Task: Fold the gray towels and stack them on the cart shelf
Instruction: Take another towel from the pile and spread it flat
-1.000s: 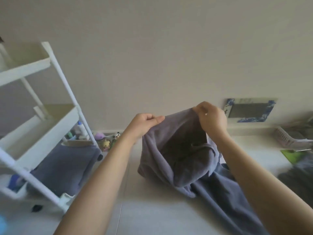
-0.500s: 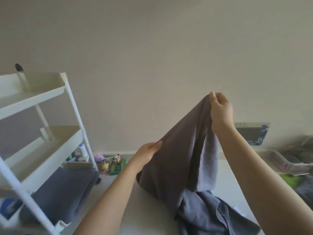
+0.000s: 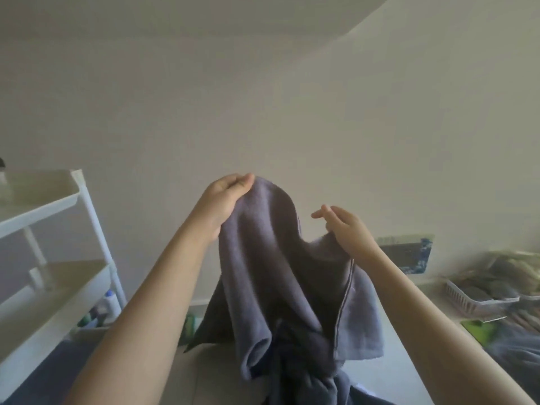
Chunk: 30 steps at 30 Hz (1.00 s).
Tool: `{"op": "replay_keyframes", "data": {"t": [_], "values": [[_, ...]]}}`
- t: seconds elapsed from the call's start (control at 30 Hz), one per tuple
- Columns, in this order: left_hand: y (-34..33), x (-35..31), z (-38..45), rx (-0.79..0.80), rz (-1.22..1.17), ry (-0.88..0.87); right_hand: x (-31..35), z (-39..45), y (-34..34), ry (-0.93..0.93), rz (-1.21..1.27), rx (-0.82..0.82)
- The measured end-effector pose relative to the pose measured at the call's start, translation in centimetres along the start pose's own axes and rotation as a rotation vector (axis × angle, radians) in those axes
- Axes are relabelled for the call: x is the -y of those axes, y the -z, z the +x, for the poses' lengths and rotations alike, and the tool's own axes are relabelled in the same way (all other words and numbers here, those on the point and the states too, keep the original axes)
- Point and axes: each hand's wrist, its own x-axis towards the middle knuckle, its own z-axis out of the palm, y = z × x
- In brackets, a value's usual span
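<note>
My left hand (image 3: pixel 226 197) pinches the soft, nubby gray towel (image 3: pixel 277 276) at its rounded peak. At three o'clock my right hand (image 3: pixel 346 229) pinches its edge, other fingers splayed; white cart (image 3: pixel 87 220) at nine.

Towel (image 3: pixel 271 258) held up at centre between the left hand (image 3: pixel 225 200) and the right hand (image 3: pixel 347 229), the left hand higher; its lower part hangs onto a heap of towels (image 3: pixel 306 375) at near centre. Cart (image 3: pixel 52 258) stands left, with bottles (image 3: pixel 109 305) beyond its post. Basket (image 3: pixel 479 299) sits far right on the surface.
</note>
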Motion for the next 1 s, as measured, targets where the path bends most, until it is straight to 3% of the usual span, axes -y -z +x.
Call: {"op": "replay_keyframes", "data": {"t": [0.1, 0.23, 0.63, 0.83, 1.0], "values": [[-1.7, -0.9, -0.1, 0.142, 0.12, 0.087, 2.1, -1.2, -1.2, -0.05, 0.334, 0.111], [-2.9, 0.5, -1.0, 0.157, 0.174, 0.14, 3.2, -2.1, -2.9, 0.026, 0.249, 0.251], [2.9, 3.6, -2.8, 0.196, 0.1, 0.304, 5.1, 1.1, -1.3, 0.081, 0.219, -0.102], [5.2, -0.3, -2.9, 0.074, 0.116, 0.171, 5.6, 1.1, 0.4, 0.078, 0.284, -0.281], [7.6, -5.9, -3.7, 0.053, 0.056, 0.03, 7.2, 0.2, 4.0, -0.082, 0.53, -0.432]]}}
